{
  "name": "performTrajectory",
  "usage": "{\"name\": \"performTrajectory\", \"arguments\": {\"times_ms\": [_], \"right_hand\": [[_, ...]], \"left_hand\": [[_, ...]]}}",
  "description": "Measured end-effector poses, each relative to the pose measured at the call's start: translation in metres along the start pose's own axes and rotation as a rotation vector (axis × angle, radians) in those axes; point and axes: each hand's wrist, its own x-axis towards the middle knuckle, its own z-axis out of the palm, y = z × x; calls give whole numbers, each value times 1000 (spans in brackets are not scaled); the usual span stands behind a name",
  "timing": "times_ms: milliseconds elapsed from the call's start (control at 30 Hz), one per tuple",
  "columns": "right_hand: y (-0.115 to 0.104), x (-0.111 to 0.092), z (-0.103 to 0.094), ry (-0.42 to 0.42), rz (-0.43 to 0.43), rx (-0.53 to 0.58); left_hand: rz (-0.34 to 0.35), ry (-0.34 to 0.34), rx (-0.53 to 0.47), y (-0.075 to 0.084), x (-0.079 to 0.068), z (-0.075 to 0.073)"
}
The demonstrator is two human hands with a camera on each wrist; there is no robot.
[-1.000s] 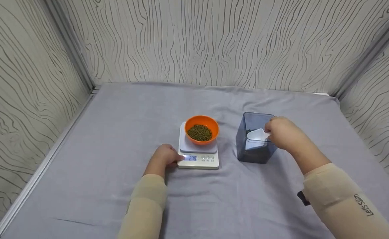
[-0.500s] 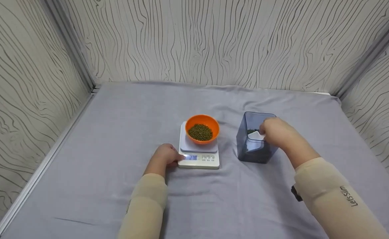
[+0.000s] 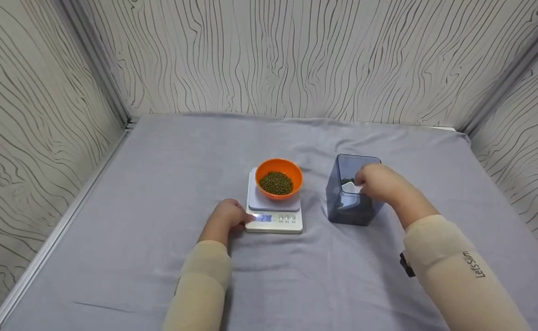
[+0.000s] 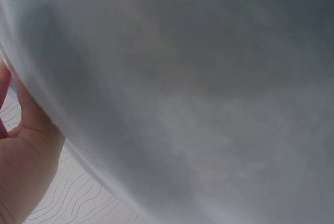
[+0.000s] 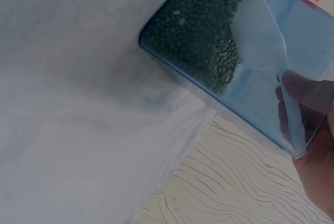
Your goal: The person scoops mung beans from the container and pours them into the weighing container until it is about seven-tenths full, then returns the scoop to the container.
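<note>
My left hand [image 3: 229, 214] holds the left edge of a white kitchen scale [image 3: 275, 227], its thumb at the lit display. On the scale's platform sits an orange bowl [image 3: 291, 171] with a heap of small green beans [image 3: 275, 183], which look like mung beans. My right hand [image 3: 381, 183] reaches into the top of a bluish see-through container [image 3: 347, 216], gripping a white scoop [image 5: 258, 33] by its handle. The scoop's bowl lies against the green beans [image 5: 193, 31] inside the container. Much of the scoop is hidden by the hand and the wall in the head view.
A wrinkled grey cloth [image 3: 181, 165] covers the table. The container stands upright a short way right of the scale. Patterned panels [image 3: 269, 59] with grey posts [image 3: 96, 64] enclose the back and sides. Blurred grey cloth [image 4: 198, 104] fills most of the left wrist view.
My right hand has moved left and lower into the container, and the scoop has sunk deeper toward the beans. The left hand, scale and bowl have stayed in place.
</note>
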Motion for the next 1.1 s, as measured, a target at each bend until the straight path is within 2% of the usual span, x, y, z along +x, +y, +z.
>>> {"name": "performTrajectory", "arguments": {"times_ms": [433, 600, 833, 1100], "right_hand": [[8, -15, -10, 80, -34, 50], [14, -23, -14, 116, -13, 88], [24, -37, -13, 186, 27, 190], [32, -50, -12, 189, 112, 268]], "left_hand": [[-13, 4, -16, 1, 1, 1], [-47, -3, -43, 1, 2, 1], [-56, -7, -36, 1, 3, 1], [-60, -10, -44, 1, 4, 1]]}}
